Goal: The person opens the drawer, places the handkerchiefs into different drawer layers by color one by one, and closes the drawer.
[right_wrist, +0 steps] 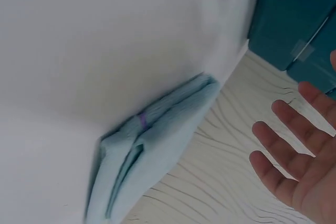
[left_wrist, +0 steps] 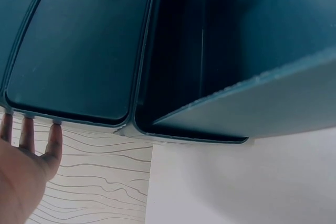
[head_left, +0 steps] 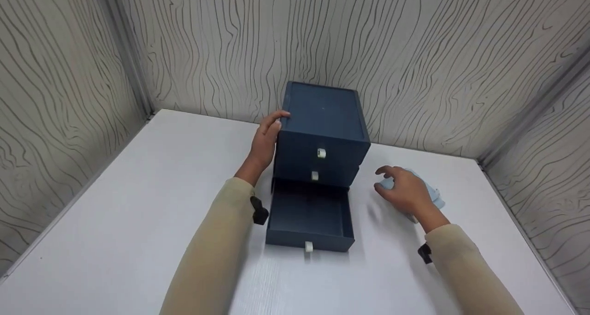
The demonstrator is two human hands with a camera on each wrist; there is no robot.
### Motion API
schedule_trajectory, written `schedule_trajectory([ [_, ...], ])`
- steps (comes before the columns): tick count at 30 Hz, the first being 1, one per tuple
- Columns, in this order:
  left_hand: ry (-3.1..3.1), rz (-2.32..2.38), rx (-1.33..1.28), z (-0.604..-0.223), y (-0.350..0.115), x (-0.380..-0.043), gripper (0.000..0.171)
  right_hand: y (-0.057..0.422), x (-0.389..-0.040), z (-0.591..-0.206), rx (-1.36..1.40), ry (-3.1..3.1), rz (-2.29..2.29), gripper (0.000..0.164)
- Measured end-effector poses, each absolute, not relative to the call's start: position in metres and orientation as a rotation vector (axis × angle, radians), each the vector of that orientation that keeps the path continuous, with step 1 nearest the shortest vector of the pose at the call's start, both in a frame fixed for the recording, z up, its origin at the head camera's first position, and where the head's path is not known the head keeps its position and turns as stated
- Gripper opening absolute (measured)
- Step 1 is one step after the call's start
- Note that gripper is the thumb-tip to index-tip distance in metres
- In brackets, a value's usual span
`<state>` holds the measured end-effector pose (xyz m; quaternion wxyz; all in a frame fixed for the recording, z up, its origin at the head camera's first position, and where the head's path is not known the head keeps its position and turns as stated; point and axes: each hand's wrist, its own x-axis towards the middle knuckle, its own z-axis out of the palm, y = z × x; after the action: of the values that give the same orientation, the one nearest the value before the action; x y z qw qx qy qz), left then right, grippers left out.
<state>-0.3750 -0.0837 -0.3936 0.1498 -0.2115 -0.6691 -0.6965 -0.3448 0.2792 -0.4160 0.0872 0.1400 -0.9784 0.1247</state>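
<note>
A dark blue drawer cabinet [head_left: 322, 112] stands near the back wall, its bottom drawer [head_left: 309, 213] pulled out and bare inside. My left hand [head_left: 265, 142] rests against the cabinet's left side, fingertips at the top edge. In the left wrist view its fingers [left_wrist: 54, 142] are extended against the side. Right of the cabinet, my right hand [head_left: 405, 190] hovers over a folded light blue towel [head_left: 435, 196], partly hiding it. The right wrist view shows this towel [right_wrist: 163, 129] apart from the spread fingers [right_wrist: 278, 174], with a small purple mark on its fold.
Two upper drawers with small pale pull tabs [head_left: 321, 153] are closed. The white table [head_left: 138, 204] carries the cabinet and towel. Wood-grain patterned walls [head_left: 221, 47] stand behind and on both sides.
</note>
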Motion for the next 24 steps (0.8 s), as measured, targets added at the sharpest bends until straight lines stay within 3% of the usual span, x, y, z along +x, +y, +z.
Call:
schedule_trajectory([
  [7,-1.919,-2.009,-0.606,-0.395,-0.084,-0.376,0.038,0.290,-0.363,-0.426,0.329,-3.044,0.402,0.042],
  [14,-1.939,-2.007,-0.573,-0.395,-0.083,-0.375,0.039,0.305,-0.372,-0.441,0.452,-3.055,0.405,0.039],
  [24,-1.914,-2.008,-0.587,-0.395,-0.084,-0.377,0.038,0.315,-0.379,-0.457,0.427,-3.084,0.400,0.036],
])
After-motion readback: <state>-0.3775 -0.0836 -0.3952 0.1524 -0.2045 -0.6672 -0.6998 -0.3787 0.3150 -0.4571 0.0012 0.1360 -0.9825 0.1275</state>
